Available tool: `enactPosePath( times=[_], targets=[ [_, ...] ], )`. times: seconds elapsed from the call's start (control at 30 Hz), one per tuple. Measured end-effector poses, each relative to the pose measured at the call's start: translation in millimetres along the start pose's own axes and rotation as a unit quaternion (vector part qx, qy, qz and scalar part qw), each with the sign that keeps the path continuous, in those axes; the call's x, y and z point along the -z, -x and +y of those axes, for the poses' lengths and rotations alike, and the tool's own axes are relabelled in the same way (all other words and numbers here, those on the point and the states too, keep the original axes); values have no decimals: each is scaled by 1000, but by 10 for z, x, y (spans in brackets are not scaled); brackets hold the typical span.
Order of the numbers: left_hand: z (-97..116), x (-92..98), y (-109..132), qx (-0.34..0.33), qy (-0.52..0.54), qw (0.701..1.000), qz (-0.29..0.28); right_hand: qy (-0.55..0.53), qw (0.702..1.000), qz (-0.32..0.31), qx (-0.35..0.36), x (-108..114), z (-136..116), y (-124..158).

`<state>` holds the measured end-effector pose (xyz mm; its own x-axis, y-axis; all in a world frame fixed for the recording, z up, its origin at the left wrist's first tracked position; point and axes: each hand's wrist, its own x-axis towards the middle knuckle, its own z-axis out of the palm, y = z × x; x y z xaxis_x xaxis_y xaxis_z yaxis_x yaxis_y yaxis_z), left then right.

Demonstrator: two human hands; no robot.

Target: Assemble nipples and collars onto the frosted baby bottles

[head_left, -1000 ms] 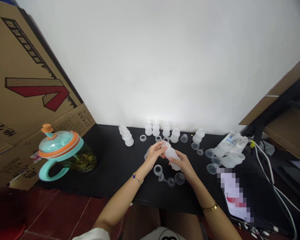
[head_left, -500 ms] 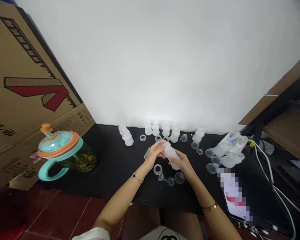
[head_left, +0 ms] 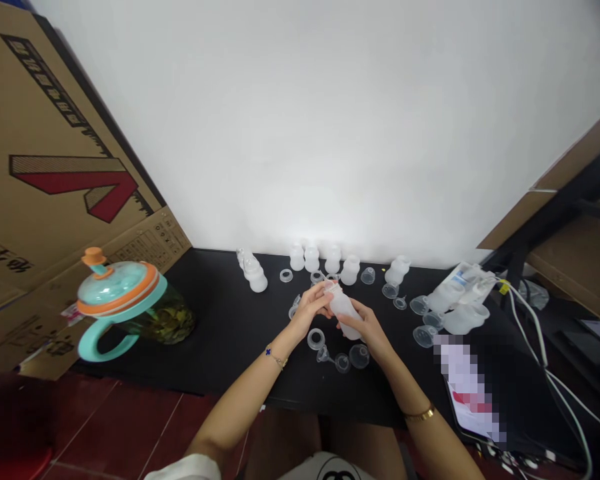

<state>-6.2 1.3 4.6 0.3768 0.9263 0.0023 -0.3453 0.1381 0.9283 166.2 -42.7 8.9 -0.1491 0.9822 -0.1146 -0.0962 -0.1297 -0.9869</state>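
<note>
From my end I have a frosted baby bottle (head_left: 344, 307) lifted over the black desk (head_left: 220, 327), tilted, its neck pointing away to the left. My right grip (head_left: 367, 328) is wrapped around its lower body. My left grip (head_left: 311, 305) is closed on its neck end; the fingers hide whether they press the bottle itself or a small clear part there. Everything else I place from this held bottle.

On its near side lie a clear collar ring (head_left: 316, 339), a clear teat (head_left: 323, 354), a clear disc (head_left: 343, 363) and a clear dome cap (head_left: 359, 357). Just left of it, partly behind my left grip, I see some clear parts (head_left: 294, 309) too covered to name.

Beyond it, four frosted bottles (head_left: 333, 260) stand along the white wall (head_left: 325, 133). Farther back to its left are two bottles with clear tops (head_left: 257, 279). To its right, several clear domes (head_left: 425, 337) rest near more frosted bottles (head_left: 464, 320), and a phone (head_left: 473, 400), partly pixelated, lies on the near side of those. Well to its left sits a teal-and-orange lidded jug (head_left: 123, 293) containing leaves (head_left: 173, 323).
</note>
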Motion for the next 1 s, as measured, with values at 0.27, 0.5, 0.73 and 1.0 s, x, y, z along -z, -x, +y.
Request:
enactPosePath(
  times=[0.27,0.5,0.73,1.0],
  targets=[
    [6,4,-9,-4,-16,1000,15,2,1000,-3,1,-4,-6,10],
    [35,3,13,-9,-24,1000,14,8,1000,-10,12,11,21,1],
    [48,-14,5,-22,-7,999,32,3,1000,-13,12,7,13,15],
    [19,1,2,-26,10,999,24,-38,999,-9,11,-17,8,19]
  ],
)
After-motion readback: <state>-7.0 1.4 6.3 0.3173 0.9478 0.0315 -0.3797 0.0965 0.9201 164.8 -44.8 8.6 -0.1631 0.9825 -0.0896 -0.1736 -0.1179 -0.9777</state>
